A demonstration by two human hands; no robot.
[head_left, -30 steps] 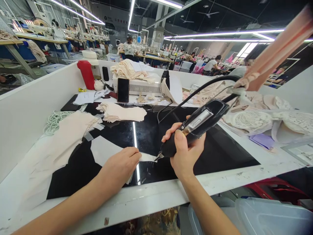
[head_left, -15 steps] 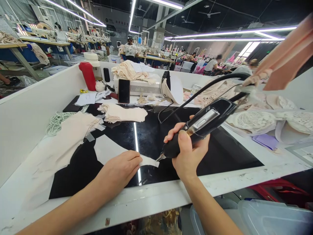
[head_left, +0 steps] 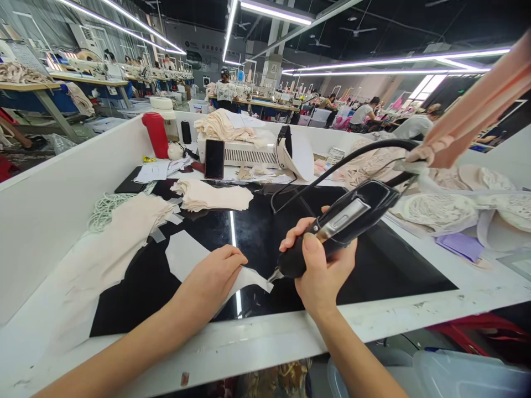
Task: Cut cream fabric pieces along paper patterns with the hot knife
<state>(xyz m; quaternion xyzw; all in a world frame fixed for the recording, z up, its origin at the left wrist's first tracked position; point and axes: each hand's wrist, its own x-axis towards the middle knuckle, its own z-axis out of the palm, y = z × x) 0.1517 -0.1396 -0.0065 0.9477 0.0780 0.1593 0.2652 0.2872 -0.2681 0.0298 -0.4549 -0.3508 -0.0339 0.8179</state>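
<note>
My right hand (head_left: 326,271) is wrapped round a black handheld power tool (head_left: 348,213) with a silver switch plate. Its pointed metal tip (head_left: 275,275) touches, or nearly touches, the narrow right end of a pale cut fabric piece (head_left: 186,255). My left hand (head_left: 218,276) is closed on that piece near its middle, thumb and fingers pressed together, covering part of it. The strip right of my left hand arches a little off the glossy black board (head_left: 136,293). A cable runs from the tool's back end, near a knotted pink cloth strip (head_left: 464,124).
Stacked fabric pieces (head_left: 213,196) lie behind, with a longer layered pile (head_left: 112,249) and green cord (head_left: 107,210) at left. A phone (head_left: 214,159), red cup (head_left: 155,135) and white visor (head_left: 299,153) stand at the back. Lace bra cups (head_left: 435,209) crowd the right. White walls (head_left: 53,202) border the table.
My left hand has risen slightly, and the fabric's narrow end now bends up off the board where it lay flatter. The tool stays at that end. The whole view has shifted slightly.
</note>
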